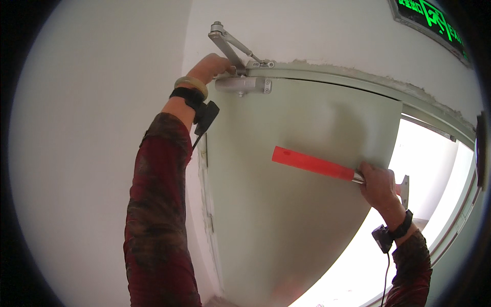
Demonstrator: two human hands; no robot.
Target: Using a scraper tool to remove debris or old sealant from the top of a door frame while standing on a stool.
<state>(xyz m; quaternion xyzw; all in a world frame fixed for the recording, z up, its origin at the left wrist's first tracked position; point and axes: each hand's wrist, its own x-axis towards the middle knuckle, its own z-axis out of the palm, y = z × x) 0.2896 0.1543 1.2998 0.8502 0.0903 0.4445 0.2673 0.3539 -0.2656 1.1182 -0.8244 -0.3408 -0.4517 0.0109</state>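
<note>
The left hand (212, 66) reaches to the door's (286, 204) top corner on the hinge side, fingers curled against the silver door closer (243, 84); whether they grip it I cannot tell. Its folding arm (230, 48) runs up to the frame (358, 77). The right hand (378, 184) is wrapped tight around a red bar (312, 163) (metal-ended) lying across the door near its free edge. A green sign (434, 23) hangs above.
</note>
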